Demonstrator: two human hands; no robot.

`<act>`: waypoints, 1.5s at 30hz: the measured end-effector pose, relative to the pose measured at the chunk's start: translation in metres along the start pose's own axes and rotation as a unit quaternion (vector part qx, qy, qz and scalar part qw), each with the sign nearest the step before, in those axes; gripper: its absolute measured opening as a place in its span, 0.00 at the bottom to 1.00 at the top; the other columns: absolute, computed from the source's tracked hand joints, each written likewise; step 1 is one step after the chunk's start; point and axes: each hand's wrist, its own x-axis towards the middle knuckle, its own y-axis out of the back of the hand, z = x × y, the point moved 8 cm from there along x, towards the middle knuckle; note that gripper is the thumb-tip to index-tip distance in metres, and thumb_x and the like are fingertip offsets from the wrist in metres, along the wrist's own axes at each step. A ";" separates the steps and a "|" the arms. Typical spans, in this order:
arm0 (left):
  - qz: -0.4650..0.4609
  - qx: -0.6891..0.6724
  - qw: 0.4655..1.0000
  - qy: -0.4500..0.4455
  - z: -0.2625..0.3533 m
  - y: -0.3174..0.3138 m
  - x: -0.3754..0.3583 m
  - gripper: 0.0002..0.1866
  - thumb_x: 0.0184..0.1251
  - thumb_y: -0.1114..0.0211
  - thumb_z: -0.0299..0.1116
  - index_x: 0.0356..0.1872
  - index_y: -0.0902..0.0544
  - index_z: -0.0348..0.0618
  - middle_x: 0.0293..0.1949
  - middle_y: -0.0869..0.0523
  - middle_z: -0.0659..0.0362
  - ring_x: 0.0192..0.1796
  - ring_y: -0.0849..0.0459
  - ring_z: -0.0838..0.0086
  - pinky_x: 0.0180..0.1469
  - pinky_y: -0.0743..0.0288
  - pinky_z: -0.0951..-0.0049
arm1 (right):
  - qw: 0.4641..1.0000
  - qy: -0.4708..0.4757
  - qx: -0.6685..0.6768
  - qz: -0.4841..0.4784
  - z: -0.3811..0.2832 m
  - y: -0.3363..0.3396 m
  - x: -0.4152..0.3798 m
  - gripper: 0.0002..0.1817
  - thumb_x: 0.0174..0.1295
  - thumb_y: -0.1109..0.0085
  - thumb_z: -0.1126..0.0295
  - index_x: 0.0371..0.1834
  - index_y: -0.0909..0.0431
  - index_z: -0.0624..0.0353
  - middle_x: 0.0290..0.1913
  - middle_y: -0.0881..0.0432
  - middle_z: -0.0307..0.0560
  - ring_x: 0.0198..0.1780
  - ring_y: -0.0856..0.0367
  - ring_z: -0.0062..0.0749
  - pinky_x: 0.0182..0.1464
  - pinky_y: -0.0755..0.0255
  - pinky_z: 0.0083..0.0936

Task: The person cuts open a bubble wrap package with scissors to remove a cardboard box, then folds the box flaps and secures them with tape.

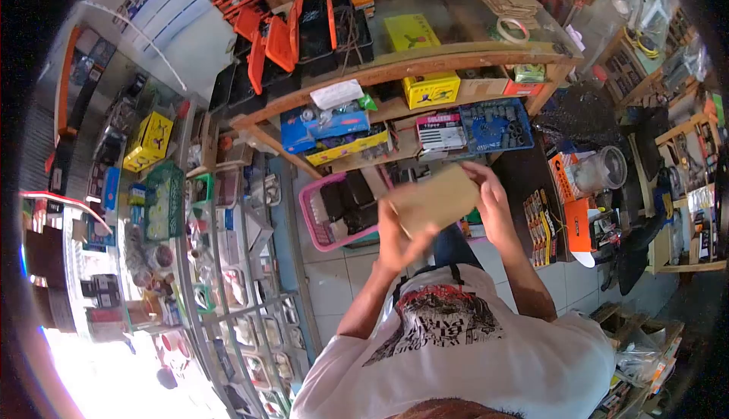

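A plain brown cardboard box (437,200) is held up in front of the white shirt, between both hands. My left hand (400,238) grips its left end, with the thumb along the lower edge and the fingers blurred. At the box's right end, my right hand (492,200) has its fingers round the upper corner. Below and behind the box, a pink basket (305,210) with black items stands on the left. Above it are a blue tray (524,124) of grey fittings and a white and pink box (440,132) on the shelf.
A wooden shelf unit (425,58) with a glass top spans the area ahead. Wire racks with green baskets (163,202) line the left. To the right are an orange box (581,225), a clear plastic jar (606,168) and a row of small packets (541,227).
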 end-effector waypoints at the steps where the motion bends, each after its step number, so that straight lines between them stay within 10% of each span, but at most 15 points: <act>1: -0.091 0.115 0.980 -0.133 0.024 -0.008 0.003 0.30 0.59 0.19 0.39 0.59 0.24 0.47 0.63 0.23 0.41 0.62 0.19 0.45 0.59 0.21 0.51 | 1.000 0.015 -0.009 0.000 -0.004 0.003 0.003 0.40 0.74 0.47 0.40 0.73 0.35 0.65 0.70 0.26 0.53 0.68 0.25 0.36 0.70 0.34 0.33; 7: -0.056 0.108 0.976 -0.178 0.016 -0.002 0.030 0.33 0.48 0.14 0.37 0.56 0.22 0.50 0.65 0.26 0.41 0.63 0.21 0.44 0.60 0.22 0.49 | 0.994 0.079 -0.068 -0.026 -0.042 0.002 0.025 0.37 0.75 0.47 0.42 0.72 0.33 0.64 0.69 0.25 0.52 0.71 0.28 0.36 0.70 0.33 0.35; 12: -0.071 0.194 0.959 -0.192 0.016 -0.008 0.055 0.35 0.47 0.14 0.36 0.57 0.23 0.50 0.66 0.30 0.41 0.66 0.25 0.42 0.61 0.22 0.48 | 0.998 -0.010 -0.068 -0.014 -0.048 -0.019 0.057 0.25 0.78 0.43 0.66 0.73 0.28 0.66 0.65 0.19 0.46 0.62 0.23 0.21 0.64 0.28 0.23; 19: -0.068 0.257 0.920 -0.289 -0.001 -0.044 0.098 0.38 0.47 0.14 0.33 0.59 0.27 0.54 0.68 0.34 0.40 0.66 0.27 0.40 0.62 0.23 0.47 | 0.992 0.008 -0.030 0.125 -0.051 0.022 0.110 0.17 0.74 0.36 0.67 0.57 0.15 0.70 0.45 0.11 0.41 0.43 0.18 0.16 0.46 0.23 0.17; 31: -0.154 0.294 0.927 -0.176 -0.012 -0.099 0.220 0.29 0.54 0.19 0.41 0.54 0.19 0.37 0.66 0.29 0.41 0.65 0.25 0.43 0.68 0.28 0.47 | 0.964 0.108 -0.191 0.153 -0.085 0.093 0.201 0.13 0.73 0.36 0.66 0.42 0.13 0.68 0.25 0.22 0.30 0.29 0.34 0.10 0.28 0.41 0.18; 32: -0.188 0.234 0.949 -0.099 -0.026 -0.099 0.241 0.40 0.60 0.22 0.35 0.69 0.34 0.33 0.67 0.31 0.42 0.68 0.27 0.51 0.69 0.30 0.54 | 0.956 0.147 -0.225 0.122 -0.102 0.094 0.210 0.14 0.74 0.38 0.65 0.46 0.14 0.68 0.31 0.15 0.36 0.32 0.24 0.12 0.32 0.32 0.17; 37: 0.006 0.137 0.974 -0.180 -0.053 -0.077 0.340 0.28 0.66 0.26 0.36 0.60 0.29 0.36 0.64 0.28 0.46 0.68 0.29 0.59 0.73 0.38 0.59 | 0.973 0.182 -0.134 0.052 -0.151 0.143 0.272 0.17 0.76 0.42 0.65 0.58 0.20 0.69 0.49 0.10 0.51 0.49 0.11 0.30 0.53 0.20 0.23; 41: -0.005 0.141 0.980 -0.141 -0.095 -0.078 0.377 0.27 0.59 0.23 0.31 0.57 0.25 0.38 0.65 0.27 0.42 0.69 0.28 0.55 0.72 0.36 0.56 | 0.801 0.245 -0.542 0.076 -0.178 0.189 0.292 0.15 0.67 0.32 0.63 0.51 0.13 0.59 0.54 0.14 0.52 0.47 0.14 0.44 0.52 0.24 0.40; 45: -0.010 0.199 0.967 -0.157 -0.090 -0.080 0.381 0.28 0.58 0.23 0.32 0.59 0.24 0.39 0.65 0.27 0.43 0.70 0.28 0.52 0.72 0.36 0.55 | 0.699 0.244 -0.670 0.060 -0.148 0.209 0.306 0.14 0.62 0.29 0.59 0.45 0.11 0.55 0.53 0.16 0.48 0.57 0.23 0.47 0.61 0.37 0.46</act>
